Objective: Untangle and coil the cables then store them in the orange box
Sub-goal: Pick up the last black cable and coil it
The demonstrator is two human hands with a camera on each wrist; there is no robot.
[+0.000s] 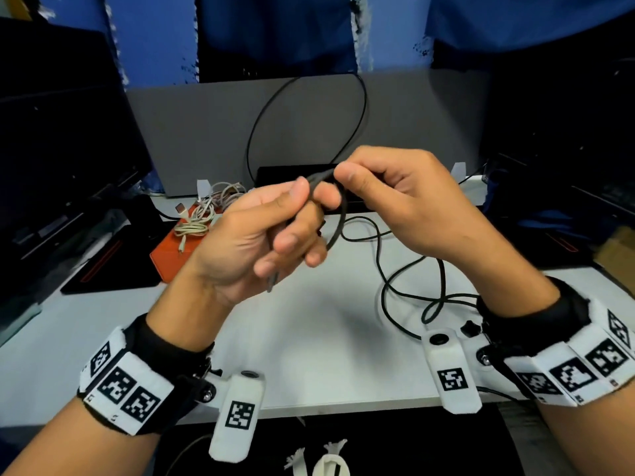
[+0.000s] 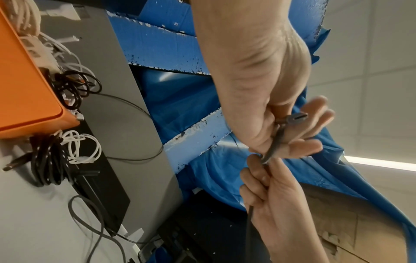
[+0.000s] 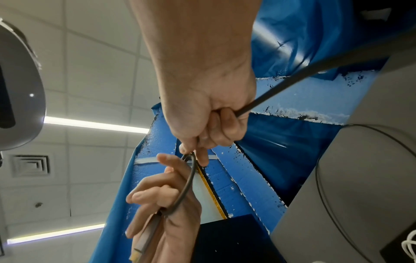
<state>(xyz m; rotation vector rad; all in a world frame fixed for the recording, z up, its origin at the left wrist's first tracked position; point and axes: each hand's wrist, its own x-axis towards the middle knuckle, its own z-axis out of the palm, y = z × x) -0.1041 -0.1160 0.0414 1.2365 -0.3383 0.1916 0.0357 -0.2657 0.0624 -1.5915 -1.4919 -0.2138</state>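
Observation:
Both hands are raised over the white table (image 1: 309, 338), sharing one black cable (image 1: 344, 211). My left hand (image 1: 305, 204) pinches it between thumb and fingers, with the plug end (image 2: 297, 117) poking out past the curled fingers. Just beside it, my right hand (image 1: 340, 180) pinches the same cable, forming a small loop (image 3: 186, 186) between the hands. The rest of the cable trails down to the table at the right (image 1: 388, 286). The orange box (image 1: 168, 255) stands on the table to the left, with a beige cable bundle (image 1: 202, 214) lying on it.
A grey partition (image 1: 206, 132) backs the table, with a thin black cable loop (image 1: 364, 97) against it. Dark monitors (image 1: 51, 149) stand on both sides. Beside the orange box (image 2: 27, 80) lie a black bundle (image 2: 49, 160) and a white bundle (image 2: 83, 147).

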